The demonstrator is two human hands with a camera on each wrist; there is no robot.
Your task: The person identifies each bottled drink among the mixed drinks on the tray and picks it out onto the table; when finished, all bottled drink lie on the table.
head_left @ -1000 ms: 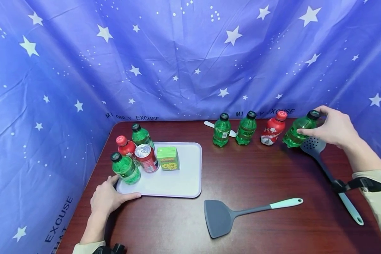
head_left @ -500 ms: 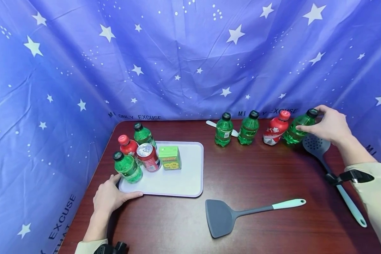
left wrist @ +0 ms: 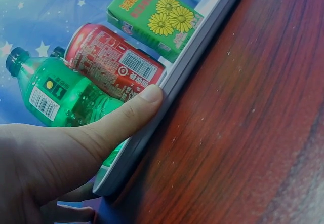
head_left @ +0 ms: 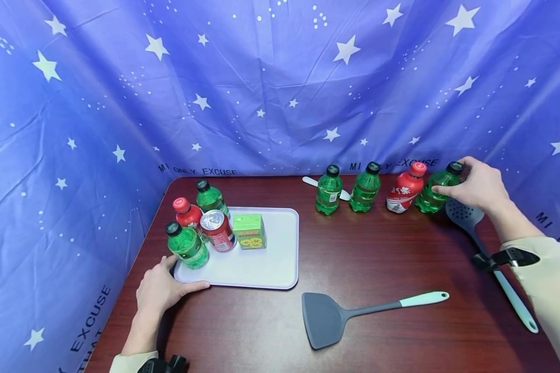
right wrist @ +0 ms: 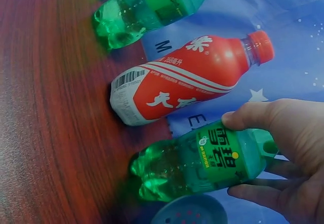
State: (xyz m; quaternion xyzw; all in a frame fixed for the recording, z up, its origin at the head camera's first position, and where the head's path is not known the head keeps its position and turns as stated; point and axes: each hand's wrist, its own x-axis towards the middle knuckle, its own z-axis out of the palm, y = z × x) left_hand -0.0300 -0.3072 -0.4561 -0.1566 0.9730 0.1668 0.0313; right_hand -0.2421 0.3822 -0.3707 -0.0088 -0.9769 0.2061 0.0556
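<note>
My right hand [head_left: 484,186] grips a green soda bottle [right wrist: 217,155] with a black cap, thumb on one side and fingers on the other. This bottle stands at the right end of a back row, beside a red bottle [head_left: 405,190] and two more green bottles, one of them a green bottle [head_left: 365,190]. At the left, my left hand [head_left: 157,289] holds the near left corner of a white tray [head_left: 270,274], its thumb along the front rim. On the tray are a red can [left wrist: 114,62], a green drink carton [head_left: 249,232], another red bottle [head_left: 186,215], and two green bottles, the nearer a green bottle [head_left: 189,248].
A grey spatula [head_left: 324,321] with a mint handle lies front centre. A slotted turner [head_left: 466,217] lies under my right forearm, its head beside the held bottle. Behind the back row rests a white spoon [head_left: 310,181]. A starry blue curtain [head_left: 280,103] closes off the back and left.
The green bottle in my right hand has gone from tilted to more upright, close beside the red bottle. My left hand keeps its hold on the tray; the head view has shifted slightly.
</note>
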